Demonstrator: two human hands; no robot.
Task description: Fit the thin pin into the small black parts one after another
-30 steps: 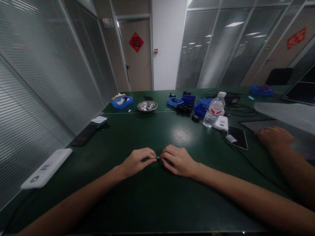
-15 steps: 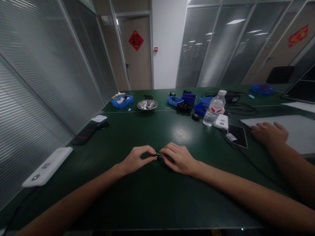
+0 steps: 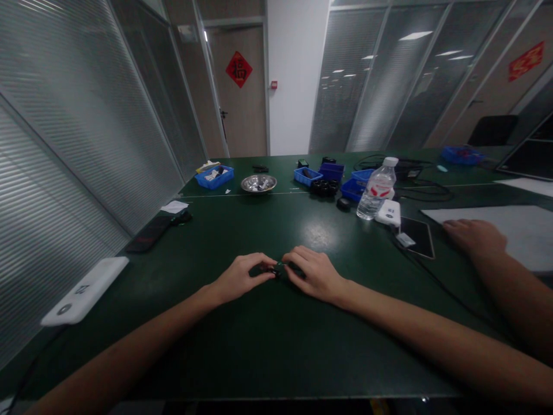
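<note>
Over the near middle of the dark green table, my left hand [image 3: 239, 278] pinches a small dark part [image 3: 277, 273] between thumb and fingertips. Its kind is too small to tell. My right hand [image 3: 314, 273] faces it from the right, fingers curled, the fingertips at a tiny green piece [image 3: 280, 264] just above the dark part. A thin pale bit shows between that piece and the right fingertips. Whether the green piece and the dark part are joined, I cannot make out. Both forearms rest low over the table.
A metal bowl [image 3: 258, 184] and blue trays [image 3: 215, 177] stand at the back. On the right are a water bottle [image 3: 377, 189], a white power bank [image 3: 389, 213], a tablet [image 3: 417, 237] and another person's hand [image 3: 475, 236]. A white power bank [image 3: 85, 291] and phone [image 3: 150, 234] lie left.
The right fingertips have shifted slightly up and away from the left ones. A green piece now shows above the dark part. The other person's hand has closed more.
</note>
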